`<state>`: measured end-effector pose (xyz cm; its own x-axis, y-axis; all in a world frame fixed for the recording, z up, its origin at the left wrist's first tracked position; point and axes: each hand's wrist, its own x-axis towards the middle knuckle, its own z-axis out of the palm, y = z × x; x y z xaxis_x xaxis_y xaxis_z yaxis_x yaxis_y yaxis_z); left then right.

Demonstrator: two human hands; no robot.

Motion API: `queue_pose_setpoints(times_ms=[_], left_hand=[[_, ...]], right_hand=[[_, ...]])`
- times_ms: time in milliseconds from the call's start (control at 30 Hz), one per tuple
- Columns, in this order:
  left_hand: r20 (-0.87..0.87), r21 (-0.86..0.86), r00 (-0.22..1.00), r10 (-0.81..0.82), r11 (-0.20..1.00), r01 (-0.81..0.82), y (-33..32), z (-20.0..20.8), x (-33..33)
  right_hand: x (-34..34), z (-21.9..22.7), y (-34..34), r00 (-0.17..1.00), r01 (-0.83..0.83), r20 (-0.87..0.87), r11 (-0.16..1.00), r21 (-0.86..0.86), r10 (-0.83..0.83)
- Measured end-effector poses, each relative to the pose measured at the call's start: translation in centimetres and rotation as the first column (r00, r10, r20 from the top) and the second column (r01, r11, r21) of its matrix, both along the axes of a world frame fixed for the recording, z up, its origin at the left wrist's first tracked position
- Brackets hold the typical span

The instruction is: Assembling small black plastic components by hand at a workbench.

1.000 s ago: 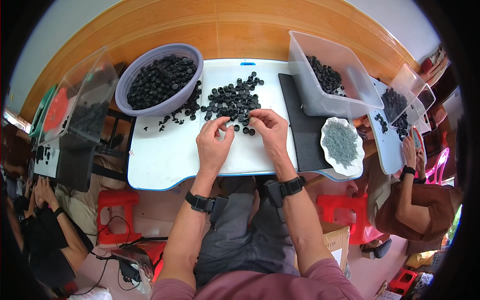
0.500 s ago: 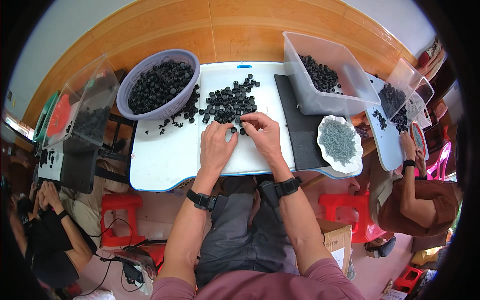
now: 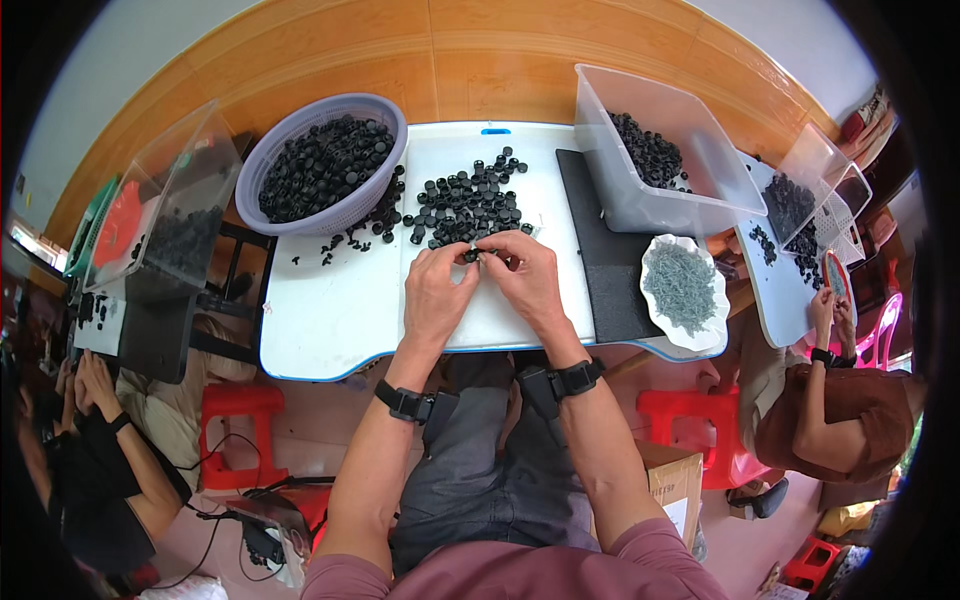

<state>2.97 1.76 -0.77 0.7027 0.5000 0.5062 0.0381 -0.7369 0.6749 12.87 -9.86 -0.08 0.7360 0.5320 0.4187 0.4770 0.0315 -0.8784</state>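
Near the front of a pile of small black round caps (image 3: 470, 200) on the white table, my two hands meet at the fingertips. A black cap (image 3: 471, 256) is pinched in the closed fingers of my left hand (image 3: 436, 297). My right hand (image 3: 527, 284) is closed too, its thumb and index finger touching the area over that cap. Something tiny and pale shows at those right fingertips, too small to name. The fingers partly cover the cap and the nearest part of the pile.
A purple basket (image 3: 395, 187) full of black caps stands back left. At back right is a clear plastic bin (image 3: 715, 210) with black parts, over a black mat (image 3: 605, 285). A white scalloped dish (image 3: 708, 338) holds grey-green thin pieces. People work at tables on both sides.
My right hand has moved slightly left, and its fingertips now meet those of my left hand. A cap that lay before the fingers is now between them. The view has shifted slightly.
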Motion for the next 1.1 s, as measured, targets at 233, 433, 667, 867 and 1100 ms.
queue_pose_setpoints(times_ms=[233, 433, 667, 867, 1100], left_hand=[[0.065, 0.049, 0.998, -0.003, 0.999, -0.001, 0.3, -0.5, 0.2], [0.016, -0.035, 1.0, -0.025, 0.999, 0.025, -0.1, 0.2, -0.1], [0.015, -0.13, 0.999, -0.052, 0.99, 0.053, 0.1, 0.1, -0.2], [0.005, -0.152, 0.999, -0.047, 0.987, 0.047, 0.4, -0.4, -0.2], [-0.006, -0.233, 0.998, -0.061, 0.971, 0.058, 0.1, 0.1, -0.3]], right_hand=[[-0.2, 0.3, 0.0, 1.0, -0.025, 0.007, 1.0, -0.02, 0.025], [-0.1, 0.1, 0.0, 1.0, -0.029, 0.008, 0.999, -0.038, 0.03], [-0.1, -0.3, 0.0, 0.999, -0.015, 0.027, 0.998, -0.062, 0.016], [-0.1, -0.3, 0.1, 0.999, 0.003, -0.049, 0.997, -0.074, -0.007], [0.2, -0.9, 0.1, 0.997, 0.01, -0.07, 0.999, -0.038, -0.013]])
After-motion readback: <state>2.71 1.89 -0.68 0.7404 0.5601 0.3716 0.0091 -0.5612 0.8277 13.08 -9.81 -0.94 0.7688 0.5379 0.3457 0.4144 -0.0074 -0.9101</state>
